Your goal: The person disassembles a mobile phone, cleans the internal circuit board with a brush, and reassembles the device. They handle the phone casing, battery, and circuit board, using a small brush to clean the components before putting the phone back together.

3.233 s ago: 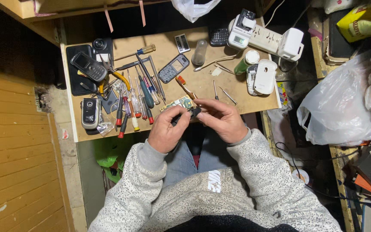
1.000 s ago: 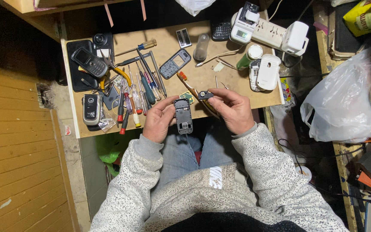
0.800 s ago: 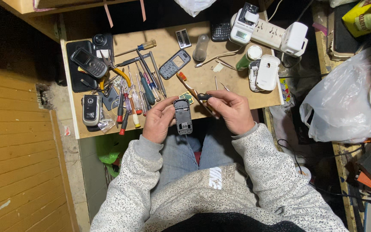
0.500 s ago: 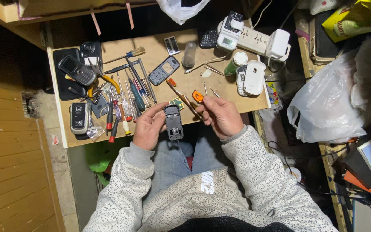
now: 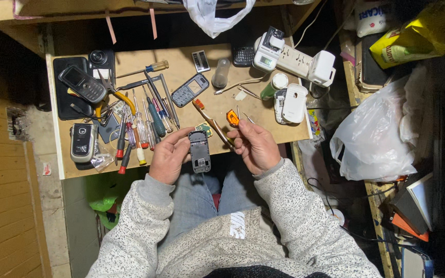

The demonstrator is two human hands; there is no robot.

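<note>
Phone shell [image 5: 200, 151] against left hand [image 5: 167, 156] fingers [image 5: 180, 138]

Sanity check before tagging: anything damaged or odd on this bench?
The dark phone in the left hand is opened up, its back off and insides bare. A keypad faceplate lies loose on the wooden table. Screwdrivers are strewn untidily.

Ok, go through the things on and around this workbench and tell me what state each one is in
Left hand: gripping the phone.
Dark grey stripped phone body: back cover off, held.
Right hand: pinching the brush.
Orange-tipped brush: held, slanted.
Silver flip phone: closed, lying flat.
White plastic bag: bulging.
</note>
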